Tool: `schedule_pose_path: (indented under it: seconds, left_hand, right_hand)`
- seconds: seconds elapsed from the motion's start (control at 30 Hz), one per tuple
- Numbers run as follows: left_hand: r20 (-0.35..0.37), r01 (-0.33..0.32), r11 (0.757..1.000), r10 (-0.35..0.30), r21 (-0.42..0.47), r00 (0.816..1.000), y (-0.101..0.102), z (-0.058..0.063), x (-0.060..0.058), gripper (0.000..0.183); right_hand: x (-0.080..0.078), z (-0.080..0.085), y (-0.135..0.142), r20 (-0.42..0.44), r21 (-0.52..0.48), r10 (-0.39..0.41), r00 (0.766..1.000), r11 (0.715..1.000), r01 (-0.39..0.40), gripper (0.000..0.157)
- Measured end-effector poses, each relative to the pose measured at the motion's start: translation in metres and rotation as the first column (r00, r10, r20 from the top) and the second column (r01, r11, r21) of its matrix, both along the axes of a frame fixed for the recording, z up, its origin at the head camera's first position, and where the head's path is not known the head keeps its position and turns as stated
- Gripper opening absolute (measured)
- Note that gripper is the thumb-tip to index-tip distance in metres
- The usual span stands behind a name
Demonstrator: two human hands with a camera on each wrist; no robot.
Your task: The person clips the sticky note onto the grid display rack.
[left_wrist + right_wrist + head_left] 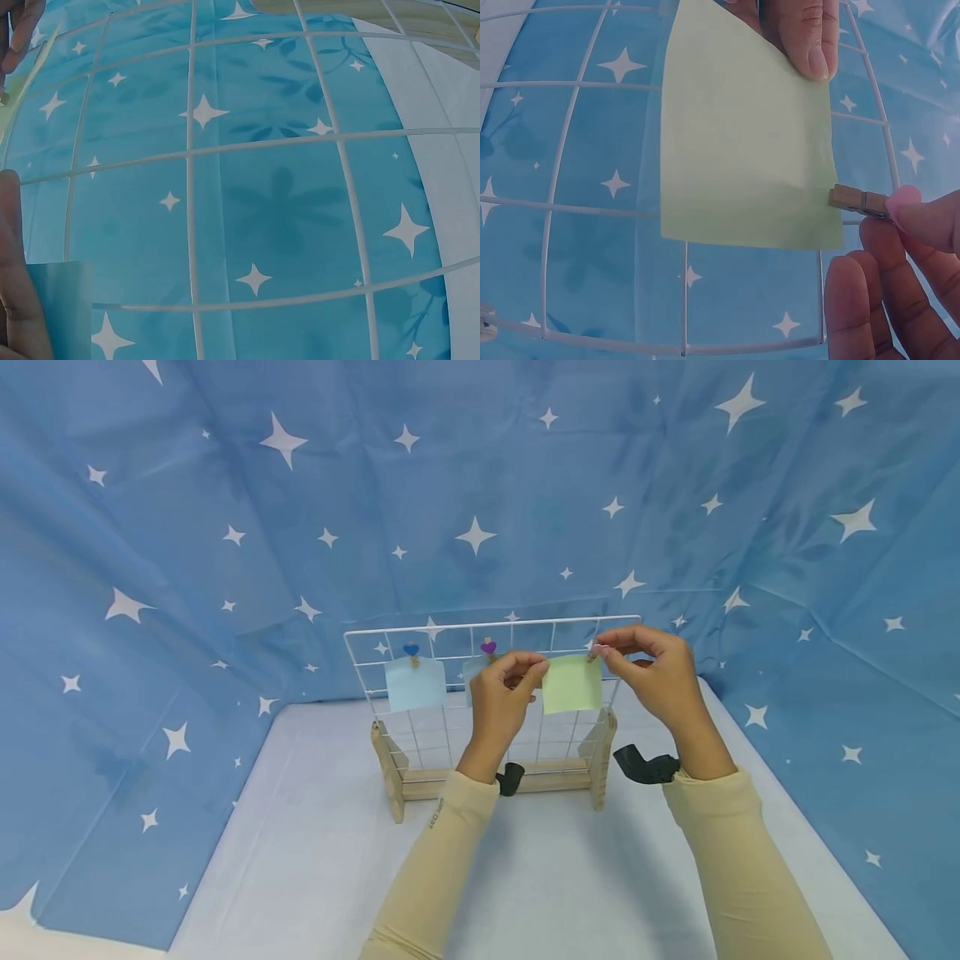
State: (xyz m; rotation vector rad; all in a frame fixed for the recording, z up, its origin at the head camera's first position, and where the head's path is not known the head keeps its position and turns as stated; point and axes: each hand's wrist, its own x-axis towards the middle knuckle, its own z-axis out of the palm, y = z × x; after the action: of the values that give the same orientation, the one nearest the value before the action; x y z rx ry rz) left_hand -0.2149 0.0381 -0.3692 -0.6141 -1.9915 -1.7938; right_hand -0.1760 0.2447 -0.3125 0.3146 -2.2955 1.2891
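My left hand (pixel 501 697) pinches a pale green paper note (pixel 572 684) by its upper left corner, against the white wire grid (pixel 554 637). At the note's upper right corner, my right hand (pixel 656 672) pinches a small wooden clothespin (pixel 855 199) with a pink heart on it. In the right wrist view the clothespin's tip meets the note's edge; whether it bites a wire cannot be told. A light blue note (pixel 416 684) hangs at the grid's left under a blue-heart clothespin (pixel 412 651). A second blue note, partly behind my left hand, hangs under a purple-heart clothespin (pixel 489 647).
Wooden feet (pixel 389 774) and a crossbar (pixel 551 782) support the grid on a white-covered table (pixel 315 868). Behind stands a blue curtain (pixel 472 468) with white stars. Black wrist-worn parts (pixel 645 767) sit close to the grid's front.
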Motion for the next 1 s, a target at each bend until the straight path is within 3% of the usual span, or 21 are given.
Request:
schedule_pose_path:
  seconds: [0.83, 1.0]
  left_hand:
    - [-0.07, -0.134, 0.991, 0.135, 0.024, 0.988, 0.012, -0.001, -0.004, 0.013]
    - [-0.096, -0.154, 0.988, 0.156, 0.02, 0.983, 0.014, -0.001, -0.004, 0.014]
  right_hand:
    - [-0.009, -0.004, -0.012, -0.133, -0.064, -0.002, 0.991, 0.998, -0.006, 0.012]
    - [-0.015, -0.005, -0.014, -0.208, 0.003, -0.011, 0.978, 1.0, 0.012, 0.009]
